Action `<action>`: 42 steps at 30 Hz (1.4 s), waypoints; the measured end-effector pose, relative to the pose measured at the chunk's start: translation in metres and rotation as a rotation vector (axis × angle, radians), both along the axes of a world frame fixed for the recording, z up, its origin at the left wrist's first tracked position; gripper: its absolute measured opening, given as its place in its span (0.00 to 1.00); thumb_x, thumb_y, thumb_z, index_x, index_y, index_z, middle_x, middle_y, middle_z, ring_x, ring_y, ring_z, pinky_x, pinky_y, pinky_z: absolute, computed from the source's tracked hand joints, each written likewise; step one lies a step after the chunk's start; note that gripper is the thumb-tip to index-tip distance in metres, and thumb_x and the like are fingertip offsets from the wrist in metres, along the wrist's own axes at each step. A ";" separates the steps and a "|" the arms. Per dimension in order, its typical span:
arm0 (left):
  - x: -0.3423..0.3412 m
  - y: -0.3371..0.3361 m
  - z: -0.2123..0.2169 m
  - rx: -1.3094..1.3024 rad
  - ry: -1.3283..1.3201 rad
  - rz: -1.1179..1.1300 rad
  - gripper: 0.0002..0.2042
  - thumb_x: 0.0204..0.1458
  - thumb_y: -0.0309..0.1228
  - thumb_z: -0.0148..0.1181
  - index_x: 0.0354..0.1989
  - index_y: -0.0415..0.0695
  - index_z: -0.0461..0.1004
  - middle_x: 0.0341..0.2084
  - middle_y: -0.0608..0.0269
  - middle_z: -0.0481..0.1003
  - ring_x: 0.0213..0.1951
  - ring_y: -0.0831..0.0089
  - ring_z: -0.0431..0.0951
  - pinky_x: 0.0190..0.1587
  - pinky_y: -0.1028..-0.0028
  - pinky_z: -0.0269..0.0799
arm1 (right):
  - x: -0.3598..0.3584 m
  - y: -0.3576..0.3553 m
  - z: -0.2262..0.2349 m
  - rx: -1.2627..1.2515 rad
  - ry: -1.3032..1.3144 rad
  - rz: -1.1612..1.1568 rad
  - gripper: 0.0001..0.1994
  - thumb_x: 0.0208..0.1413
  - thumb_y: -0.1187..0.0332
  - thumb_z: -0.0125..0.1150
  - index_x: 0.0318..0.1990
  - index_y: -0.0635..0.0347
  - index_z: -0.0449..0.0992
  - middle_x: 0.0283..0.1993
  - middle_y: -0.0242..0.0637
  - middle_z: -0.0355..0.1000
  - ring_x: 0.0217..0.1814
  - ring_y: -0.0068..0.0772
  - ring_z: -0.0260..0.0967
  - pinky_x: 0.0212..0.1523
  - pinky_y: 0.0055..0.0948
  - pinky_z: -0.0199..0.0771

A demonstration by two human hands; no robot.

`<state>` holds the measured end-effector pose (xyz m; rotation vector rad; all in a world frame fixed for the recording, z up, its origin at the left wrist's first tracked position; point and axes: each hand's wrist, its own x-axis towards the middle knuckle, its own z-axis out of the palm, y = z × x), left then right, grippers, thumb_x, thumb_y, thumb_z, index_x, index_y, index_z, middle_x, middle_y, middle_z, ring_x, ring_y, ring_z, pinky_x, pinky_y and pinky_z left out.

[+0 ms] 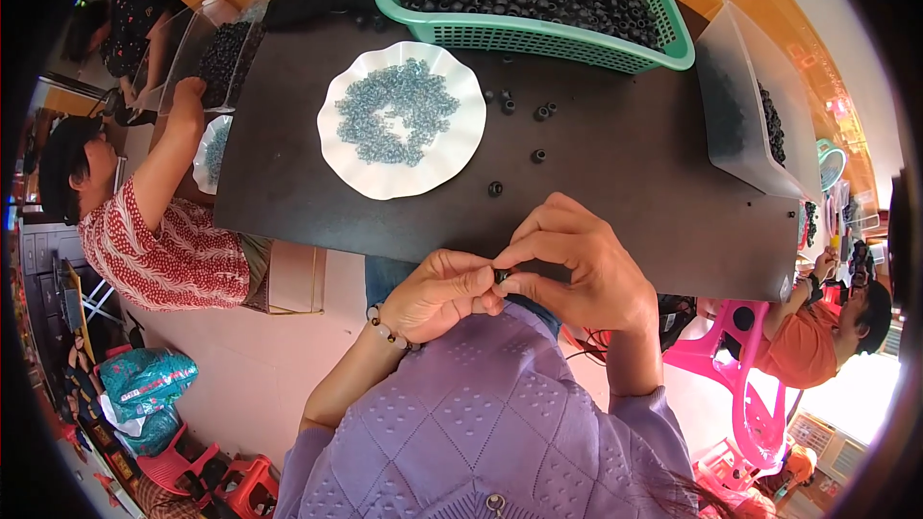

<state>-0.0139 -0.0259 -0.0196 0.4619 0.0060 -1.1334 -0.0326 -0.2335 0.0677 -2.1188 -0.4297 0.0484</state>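
Note:
A small black ring-like part is pinched between the fingertips of both hands, just off the near edge of the dark table. My left hand, with a beaded bracelet at the wrist, grips it from the left with thumb and forefinger. From the right, my right hand closes thumb and forefinger on the same part, and the fingertips hide most of it. Beyond them stands a white wavy-rimmed plate with many small clear bluish pieces. Several loose black parts lie between the plate and my right hand.
A green basket heaped with black parts stands at the far side. Clear plastic bins hold more, at right and far left. One person in a red patterned shirt reaches into the left bin; another in orange sits right, near pink stools.

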 end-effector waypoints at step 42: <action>0.013 0.003 0.004 0.137 0.065 0.263 0.09 0.59 0.34 0.55 0.39 0.40 0.72 0.30 0.68 0.68 0.33 0.79 0.68 0.42 0.74 0.66 | 0.062 -0.045 -0.045 -0.303 -0.074 -0.292 0.06 0.48 0.76 0.63 0.35 0.62 0.79 0.28 0.38 0.70 0.34 0.36 0.66 0.33 0.32 0.66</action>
